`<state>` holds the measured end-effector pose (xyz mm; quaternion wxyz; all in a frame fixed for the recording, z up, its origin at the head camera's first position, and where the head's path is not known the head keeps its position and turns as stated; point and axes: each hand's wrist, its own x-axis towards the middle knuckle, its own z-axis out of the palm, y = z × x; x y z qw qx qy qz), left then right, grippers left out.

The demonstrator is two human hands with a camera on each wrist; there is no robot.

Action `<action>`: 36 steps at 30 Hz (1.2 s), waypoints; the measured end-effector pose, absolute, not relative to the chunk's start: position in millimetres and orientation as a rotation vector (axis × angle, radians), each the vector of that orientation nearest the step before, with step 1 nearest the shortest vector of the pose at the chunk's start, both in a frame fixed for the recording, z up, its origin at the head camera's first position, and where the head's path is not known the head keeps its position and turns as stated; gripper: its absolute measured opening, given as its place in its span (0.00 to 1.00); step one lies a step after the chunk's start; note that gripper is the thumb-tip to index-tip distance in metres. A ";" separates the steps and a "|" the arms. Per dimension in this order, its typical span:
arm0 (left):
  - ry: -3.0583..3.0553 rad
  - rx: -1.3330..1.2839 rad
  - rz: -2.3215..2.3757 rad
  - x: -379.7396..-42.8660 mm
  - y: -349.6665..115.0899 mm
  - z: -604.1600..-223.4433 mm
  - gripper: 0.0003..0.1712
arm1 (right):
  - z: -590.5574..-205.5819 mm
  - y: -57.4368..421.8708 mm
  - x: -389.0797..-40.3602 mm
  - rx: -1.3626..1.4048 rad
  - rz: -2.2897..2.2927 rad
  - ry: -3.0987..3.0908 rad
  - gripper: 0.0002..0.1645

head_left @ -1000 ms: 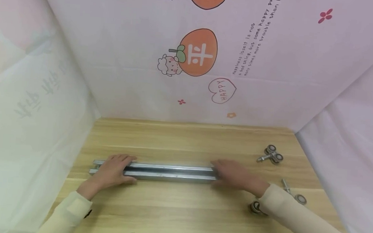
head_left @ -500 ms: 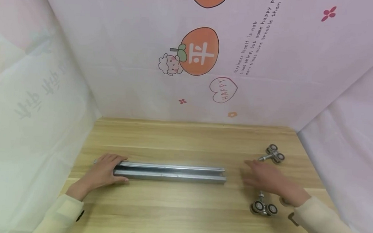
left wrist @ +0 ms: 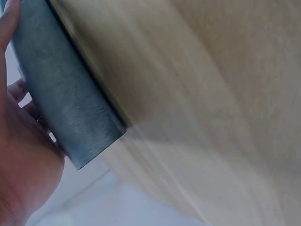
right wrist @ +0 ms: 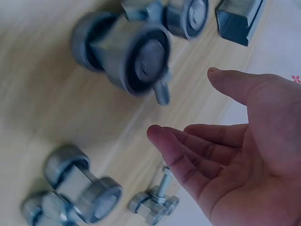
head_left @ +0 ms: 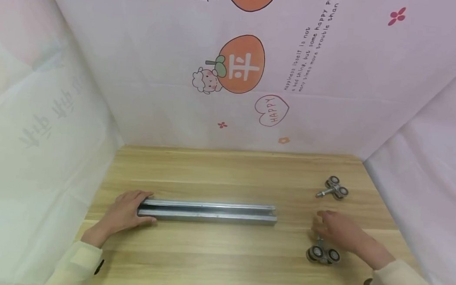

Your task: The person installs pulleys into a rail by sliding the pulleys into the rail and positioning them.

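Observation:
A silvery C-channel metal rail (head_left: 208, 212) lies crosswise on the table, its slot facing up. My left hand (head_left: 123, 212) grips its left end, thumb on the near side and fingers on the far side; the left wrist view shows the rail end (left wrist: 80, 113) against the palm. My right hand (head_left: 342, 232) hovers among roller trolleys, fingers loosely bent and holding nothing. One roller trolley (head_left: 323, 255) sits just below that hand and another roller trolley (head_left: 335, 189) lies beyond it. In the right wrist view a third roller trolley (right wrist: 77, 188) appears, hidden from the head view.
The wood-grain table (head_left: 212, 263) is enclosed by a printed cloth at the back (head_left: 167, 112) and pale cloth sides (head_left: 426, 172). Bare tabletop separates the rail's right end from the trolleys.
My right hand has let go of the rail's right end and moved right to the trolleys. My left hand has slid slightly left along the rail, which stays in place.

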<state>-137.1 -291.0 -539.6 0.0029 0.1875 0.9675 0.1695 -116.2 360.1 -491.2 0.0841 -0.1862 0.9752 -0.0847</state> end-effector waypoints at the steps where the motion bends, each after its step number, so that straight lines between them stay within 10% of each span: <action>1: 3.036 0.588 0.529 -136.9 -291.2 -541.5 0.53 | -494.7 360.5 -115.5 -0.576 -0.251 2.912 0.27; 11: 3.073 0.611 0.532 -137.0 -292.4 -550.2 0.45 | -502.7 353.1 -104.7 -0.527 -0.368 2.841 0.13; 36: 3.051 0.600 0.571 -140.0 -293.3 -551.6 0.42 | -513.7 343.2 -105.5 -0.274 -0.493 2.824 0.18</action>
